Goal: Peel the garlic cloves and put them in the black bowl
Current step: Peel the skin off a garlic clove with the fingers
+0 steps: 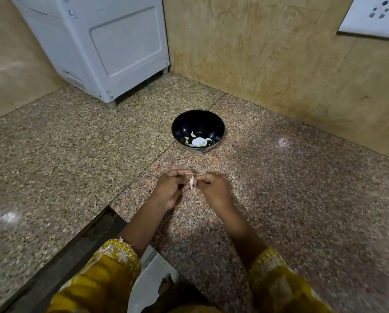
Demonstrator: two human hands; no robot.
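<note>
Together, left hand (pixel 169 190) and right hand (pixel 213 191) pinch what looks like a garlic clove (pixel 191 182) near the black bowl (pixel 198 119).

Hands: left hand (pixel 169 188) and right hand (pixel 213 188) pinch one garlic clove (pixel 191 182) together.
Bowl: black bowl (pixel 198 114), peeled cloves (pixel 193 134) inside, near the counter's (pixel 302 177) back edge.

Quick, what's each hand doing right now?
Left hand: closed, pinching the garlic clove.
Right hand: closed, pinching the same garlic clove.
</note>
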